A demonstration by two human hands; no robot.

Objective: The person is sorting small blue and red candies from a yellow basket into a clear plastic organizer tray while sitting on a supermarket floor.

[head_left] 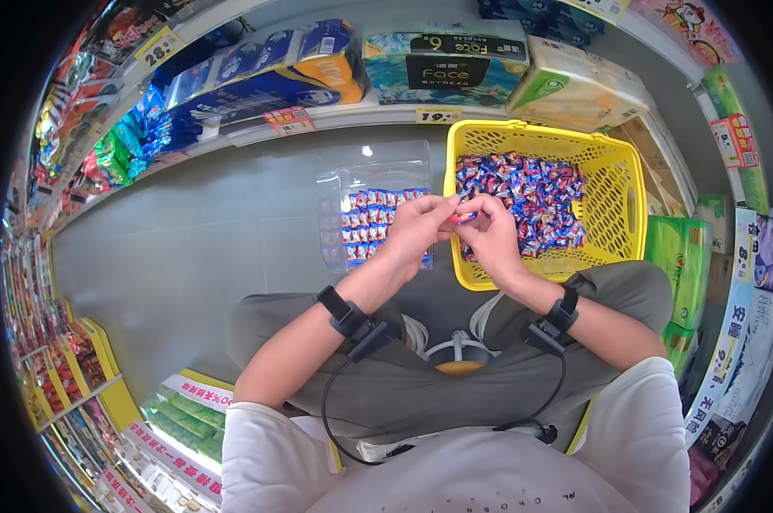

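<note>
Between my two hands is a small wrapped candy (463, 217), red and blue, pinched at the fingertips. My left hand (422, 224) grips it from the left, and my right hand (493, 235) holds its other side. Both hands are over the near left rim of a yellow plastic basket (613, 197). Inside the basket lies a loose heap of similar wrapped candies (531, 192). Left of the basket, a clear plastic tray (382, 162) rests on the floor. Rows of candies (365, 224) are lined up in it, partly hidden by my left hand.
Shelves with tissue packs (444, 73) and price tags run along the far side. Green packs (677, 265) stand at the right, near my knee. Snack shelves (70, 368) line the left. Grey floor tiles (181, 231) lie left of the tray. Cables hang from my wristbands.
</note>
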